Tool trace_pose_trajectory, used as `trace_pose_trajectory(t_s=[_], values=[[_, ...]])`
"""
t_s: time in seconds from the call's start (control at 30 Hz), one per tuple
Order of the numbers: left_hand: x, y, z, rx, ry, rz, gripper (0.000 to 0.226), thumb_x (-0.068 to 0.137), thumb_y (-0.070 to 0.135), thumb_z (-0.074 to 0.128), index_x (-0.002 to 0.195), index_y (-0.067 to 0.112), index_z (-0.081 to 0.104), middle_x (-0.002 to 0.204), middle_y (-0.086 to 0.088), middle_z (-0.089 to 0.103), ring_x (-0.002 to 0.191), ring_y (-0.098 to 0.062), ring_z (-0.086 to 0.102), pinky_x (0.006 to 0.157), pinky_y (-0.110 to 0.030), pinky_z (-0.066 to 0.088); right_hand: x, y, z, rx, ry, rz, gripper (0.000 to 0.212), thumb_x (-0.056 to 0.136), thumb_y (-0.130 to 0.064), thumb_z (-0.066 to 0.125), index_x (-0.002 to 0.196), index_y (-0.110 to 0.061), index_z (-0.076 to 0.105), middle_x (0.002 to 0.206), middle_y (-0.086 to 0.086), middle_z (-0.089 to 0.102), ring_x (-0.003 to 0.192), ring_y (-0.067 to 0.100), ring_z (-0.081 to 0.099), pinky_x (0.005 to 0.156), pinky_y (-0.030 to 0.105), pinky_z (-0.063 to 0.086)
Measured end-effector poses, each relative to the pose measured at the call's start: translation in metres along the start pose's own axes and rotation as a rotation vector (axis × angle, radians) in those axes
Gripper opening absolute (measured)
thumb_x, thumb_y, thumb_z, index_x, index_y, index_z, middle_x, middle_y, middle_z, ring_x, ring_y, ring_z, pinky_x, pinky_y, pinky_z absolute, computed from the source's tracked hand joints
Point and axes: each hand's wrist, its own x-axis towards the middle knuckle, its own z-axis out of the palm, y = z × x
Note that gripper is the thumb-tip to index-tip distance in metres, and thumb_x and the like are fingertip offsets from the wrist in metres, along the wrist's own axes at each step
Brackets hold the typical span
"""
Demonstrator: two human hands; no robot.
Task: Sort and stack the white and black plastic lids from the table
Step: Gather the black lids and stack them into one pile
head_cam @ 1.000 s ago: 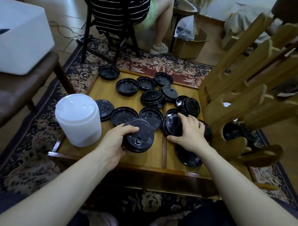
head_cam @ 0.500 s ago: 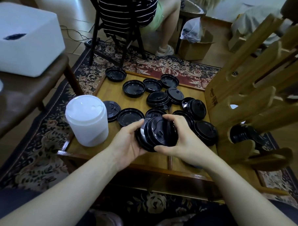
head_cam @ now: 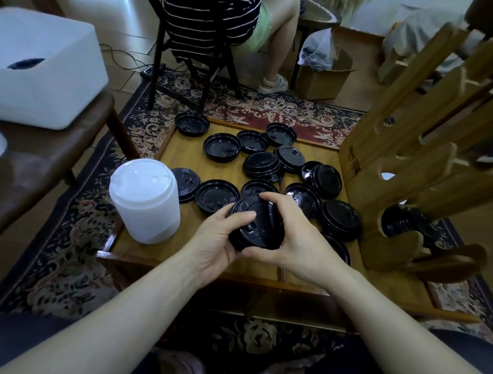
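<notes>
I hold a stack of black lids (head_cam: pixel 259 225) above the front of the low wooden table (head_cam: pixel 184 158), gripped from both sides. My left hand (head_cam: pixel 219 238) cups its left and underside, thumb on top. My right hand (head_cam: pixel 297 234) wraps the right side, fingers curled over the top rim. Several loose black lids (head_cam: pixel 221 147) lie across the table, some face up, some face down, and a small pile (head_cam: pixel 263 165) sits mid-table. A tall stack of white lids (head_cam: pixel 146 199) stands at the front left corner.
A wooden rack (head_cam: pixel 410 171) rises on the table's right side, with more black lids (head_cam: pixel 404 222) inside its lower slot. A white box (head_cam: pixel 41 70) rests on a dark chair to the left. A seated person (head_cam: pixel 218 24) is beyond the table. Patterned rug surrounds it.
My right hand lifted lids off the table's right half and brought them onto the stack in my left hand. Both hands now press the joined stack together, raised off the table.
</notes>
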Motion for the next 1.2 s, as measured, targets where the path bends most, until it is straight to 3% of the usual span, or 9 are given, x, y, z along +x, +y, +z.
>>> trace_pose_trajectory(t_s=[0.2,0.5,0.77,0.87,1.03,1.2], values=[[0.000,-0.001,0.001,-0.036,-0.007,-0.005,0.029,0.091,0.002,0.058,0.119,0.005,0.064,0.101,-0.014,0.074,0.087,-0.024,0.073,0.073,-0.037,0.062,0.000,0.006,0.002,0.119,-0.023,0.011,0.093,0.065,-0.049,0.085,0.140,-0.035,0.032,0.137,-0.017,0.039,0.126,0.000,0.045,0.106,0.033,0.046],[0.000,-0.001,-0.003,-0.029,-0.013,0.018,0.045,0.077,0.005,0.065,0.122,0.006,0.063,0.104,-0.013,0.075,0.090,-0.023,0.074,0.073,-0.033,0.062,-0.003,0.006,0.011,0.123,0.018,0.013,0.099,0.062,-0.044,0.089,0.141,-0.030,0.032,0.137,-0.015,0.037,0.125,-0.001,0.045,0.104,0.031,0.046],[-0.007,-0.007,-0.003,0.062,-0.133,-0.024,0.050,0.075,-0.002,0.072,0.123,0.009,0.062,0.107,-0.011,0.074,0.090,-0.024,0.074,0.068,-0.034,0.063,-0.021,0.010,0.012,0.181,0.054,-0.008,0.092,0.068,-0.034,0.089,0.138,-0.036,0.029,0.135,-0.019,0.032,0.124,-0.005,0.043,0.101,0.022,0.046],[-0.008,-0.009,0.001,0.083,-0.182,-0.029,0.051,0.072,0.004,0.069,0.122,0.011,0.064,0.112,-0.012,0.073,0.095,-0.026,0.073,0.071,-0.037,0.063,-0.030,0.012,0.007,0.217,0.079,-0.010,0.091,0.068,-0.030,0.089,0.138,-0.031,0.032,0.136,-0.015,0.035,0.124,-0.005,0.044,0.102,0.017,0.043],[-0.011,-0.018,0.008,0.220,-0.174,-0.088,0.054,0.078,0.002,0.074,0.130,0.008,0.060,0.123,-0.015,0.070,0.101,-0.025,0.071,0.076,-0.034,0.061,-0.051,0.028,-0.002,0.159,0.086,0.062,0.090,0.067,-0.041,0.088,0.138,-0.032,0.033,0.134,-0.019,0.037,0.124,-0.008,0.044,0.103,0.019,0.043],[-0.011,-0.020,0.004,0.271,-0.112,-0.092,0.061,0.077,-0.005,0.068,0.129,0.024,0.062,0.115,-0.010,0.074,0.103,-0.028,0.072,0.077,-0.037,0.062,-0.053,0.032,-0.002,0.130,-0.072,0.068,0.092,0.068,-0.054,0.083,0.142,-0.037,0.030,0.138,-0.023,0.035,0.128,-0.005,0.042,0.107,0.029,0.044]])
